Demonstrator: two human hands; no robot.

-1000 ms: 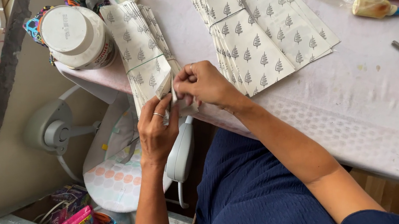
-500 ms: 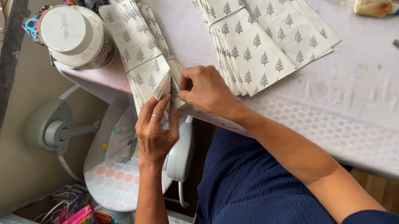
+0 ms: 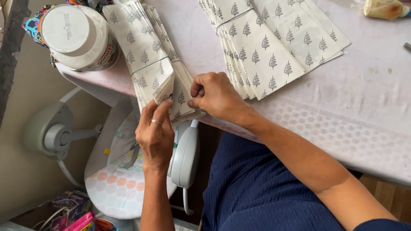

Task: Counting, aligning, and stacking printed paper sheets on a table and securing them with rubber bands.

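The right hand [image 3: 219, 96] hides its pinching fingers while both it and the left hand [image 3: 155, 134] clamp the tree-printed paper bag stack [image 3: 150, 60], edges fanned.

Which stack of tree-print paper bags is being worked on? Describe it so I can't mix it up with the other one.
On the white tablecloth-covered table, look to the corner beside the round white plastic jar. The smaller stack of white tree-print paper bags lies there, overhanging the edge, pinched by both hands. Unlike the larger fanned stack of tree-print bags, a thin green band crosses it.

Both hands [image 3: 185, 115] on paper bags [image 3: 150, 60]
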